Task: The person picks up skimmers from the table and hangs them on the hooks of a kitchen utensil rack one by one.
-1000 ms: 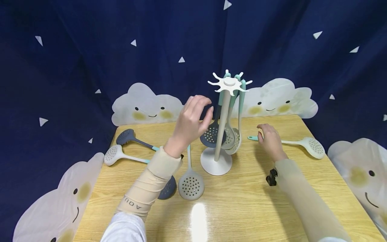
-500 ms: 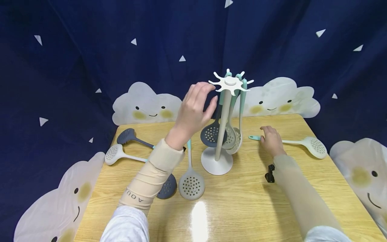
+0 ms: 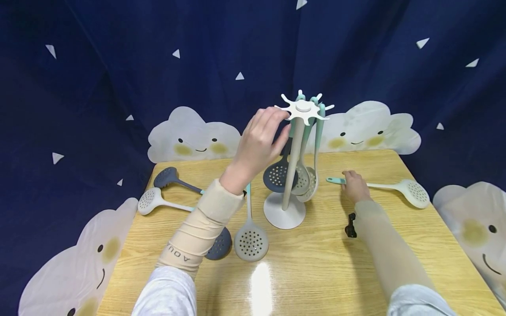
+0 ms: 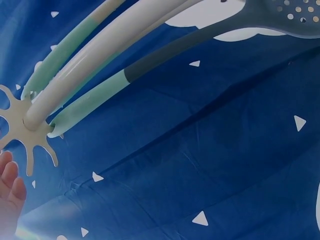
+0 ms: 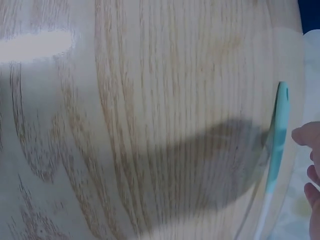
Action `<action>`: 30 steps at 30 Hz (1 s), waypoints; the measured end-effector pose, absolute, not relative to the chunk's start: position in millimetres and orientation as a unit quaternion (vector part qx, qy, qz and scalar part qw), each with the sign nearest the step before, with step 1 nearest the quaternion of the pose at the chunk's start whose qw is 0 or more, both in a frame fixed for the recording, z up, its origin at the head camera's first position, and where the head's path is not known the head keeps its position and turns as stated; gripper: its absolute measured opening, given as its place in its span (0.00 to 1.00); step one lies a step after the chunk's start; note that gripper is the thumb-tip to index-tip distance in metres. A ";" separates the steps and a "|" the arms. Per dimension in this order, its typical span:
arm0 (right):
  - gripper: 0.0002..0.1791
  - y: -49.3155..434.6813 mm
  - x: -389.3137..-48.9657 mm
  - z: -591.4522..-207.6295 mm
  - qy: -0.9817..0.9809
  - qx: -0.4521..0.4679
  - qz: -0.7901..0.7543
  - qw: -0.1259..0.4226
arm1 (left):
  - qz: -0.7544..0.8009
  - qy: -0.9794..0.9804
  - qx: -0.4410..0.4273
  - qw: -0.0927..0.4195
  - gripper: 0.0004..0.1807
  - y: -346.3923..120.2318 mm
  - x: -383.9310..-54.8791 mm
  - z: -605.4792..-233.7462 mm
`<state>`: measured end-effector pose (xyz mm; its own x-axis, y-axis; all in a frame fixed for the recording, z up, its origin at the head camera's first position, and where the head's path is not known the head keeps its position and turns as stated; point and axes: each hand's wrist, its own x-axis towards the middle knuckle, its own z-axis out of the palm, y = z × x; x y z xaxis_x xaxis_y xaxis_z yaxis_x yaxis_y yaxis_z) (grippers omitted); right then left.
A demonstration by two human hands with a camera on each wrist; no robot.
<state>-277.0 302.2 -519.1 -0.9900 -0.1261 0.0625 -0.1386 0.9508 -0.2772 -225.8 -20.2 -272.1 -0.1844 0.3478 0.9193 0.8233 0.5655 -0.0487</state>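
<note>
My left hand [image 3: 258,142] is raised beside the white utensil rack [image 3: 294,162], fingers loosely bent and thumb apart. In the left wrist view its fingertips [image 4: 10,175] are close to the rack's hooks; contact is unclear. From the rack hang a dark blue skimmer [image 3: 276,176] and two pale perforated utensils, all with mint handles. My right hand [image 3: 356,186] is over the mint handle [image 3: 336,180] of a white slotted turner [image 3: 415,193] lying at the right. In the right wrist view, a gap shows between the thumb [image 5: 304,135] and that handle.
A grey skimmer [image 3: 251,242] lies left of the rack base [image 3: 284,210]. A dark blue utensil [image 3: 220,245] is partly under my left forearm. At the table's left lie a dark blue utensil [image 3: 166,176] and a white slotted turner [image 3: 148,201]. A curtain hangs behind.
My left hand has risen and moved right to the rack's hooks. My right hand has lowered slightly toward the turner's handle. The utensils have stayed put.
</note>
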 end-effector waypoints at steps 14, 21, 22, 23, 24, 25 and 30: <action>0.27 307.1 -272.0 -532.9 -0.991 0.056 0.119 -0.030 | -0.244 -0.732 -0.396 0.498 0.05 -17.4 -226.2 -272.6; 0.26 312.9 -276.0 -540.6 -0.992 0.053 0.096 -0.063 | -0.223 -0.736 -0.385 0.510 0.05 -16.5 -225.4 -272.3; 0.26 313.4 -276.9 -541.0 -0.992 0.053 0.092 -0.070 | -0.217 -0.735 -0.383 0.515 0.05 -16.3 -225.3 -272.1; 0.26 313.8 -277.6 -541.5 -0.992 0.052 0.088 -0.076 | -0.210 -0.734 -0.381 0.521 0.05 -16.1 -225.3 -271.9; 0.26 314.1 -278.4 -541.7 -0.992 0.052 0.085 -0.080 | -0.203 -0.732 -0.380 0.527 0.05 -15.8 -225.3 -271.7; 0.26 314.3 -279.3 -541.9 -0.992 0.052 0.083 -0.083 | -0.193 -0.731 -0.378 0.534 0.05 -15.6 -225.5 -271.6; 0.25 314.7 -281.1 -543.2 -0.992 0.048 0.078 -0.089 | -0.145 -0.728 -0.366 0.561 0.04 -14.5 -227.0 -271.9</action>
